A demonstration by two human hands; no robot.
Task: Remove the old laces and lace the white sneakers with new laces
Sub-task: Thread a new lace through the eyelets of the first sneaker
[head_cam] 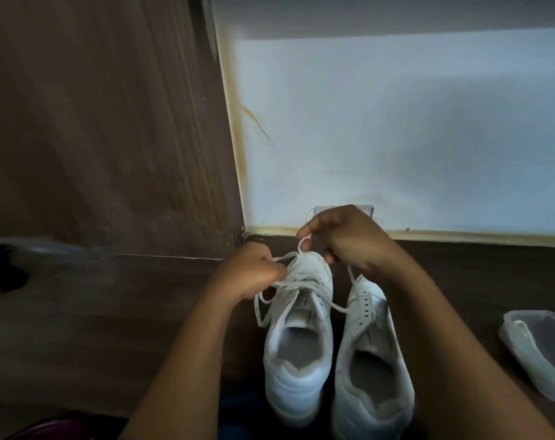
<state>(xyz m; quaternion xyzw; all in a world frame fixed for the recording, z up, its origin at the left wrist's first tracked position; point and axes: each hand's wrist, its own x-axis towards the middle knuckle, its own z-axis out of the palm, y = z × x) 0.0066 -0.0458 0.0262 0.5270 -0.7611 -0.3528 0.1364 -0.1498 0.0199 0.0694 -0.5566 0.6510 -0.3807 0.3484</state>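
While poised over toe of left sneaker (298,344), gripping lace (284,256) in curled left hand (254,271) at nine o'clock; pinching its loop with right hand (349,239) at one.

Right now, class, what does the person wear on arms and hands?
The left hand and right hand wear no gloves. The left forearm and right forearm are bare, no sleeve in view; no watch or bracelet shows.

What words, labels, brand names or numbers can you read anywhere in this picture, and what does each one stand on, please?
No text is legible.
Tongue tab of the laced sneaker: too blurred to read.
Unlaced sneaker, plastic container, wall plate behind the right hand: no markings visible.
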